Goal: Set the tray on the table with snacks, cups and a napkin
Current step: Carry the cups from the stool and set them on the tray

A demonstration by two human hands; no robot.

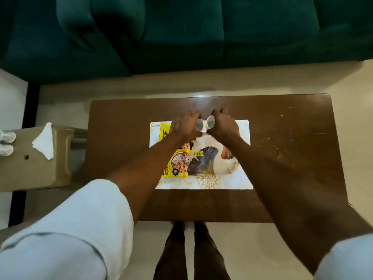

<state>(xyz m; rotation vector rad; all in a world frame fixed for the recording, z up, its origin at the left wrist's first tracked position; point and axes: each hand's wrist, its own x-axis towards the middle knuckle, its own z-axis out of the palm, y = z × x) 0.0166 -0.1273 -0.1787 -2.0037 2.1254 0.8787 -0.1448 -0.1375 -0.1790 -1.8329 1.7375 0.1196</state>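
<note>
Landmark: tray (243, 178), rectangular, white with gold floral print and a large fan-leaf motif, lying flat at the middle of the brown wooden bench (286, 150).

1. Stool (30, 164), beige plastic. Well to the left of the tray, off the bench, on the pale floor.
2. Napkin (44, 140), white, folded to a triangle. On the stool top, well apart from the tray.
3. Snack packet (178, 165), yellow, printed with a picture of roasted nuts. Lies flat on the left part of the tray, running from its far edge toward its near edge, partly hidden under the left forearm.
4. Left hand (185, 126). Over the far edge of the tray, fingers curled round the left cup (198, 126), a small translucent cup tipped on its side.
5. Right cup (211, 121), same kind, also tipped, just beside the left cup. Whether the two touch cannot be told.
6. Right hand (223, 128). Over the far edge of the tray, fingers curled round the right cup.
7. Price sticker (198, 153), yellow, reading 79.00. On the tray's middle, just right of the snack packet.
8. Sofa (181, 29), teal upholstery. Beyond the tray, past the far edge of the bench.
</note>
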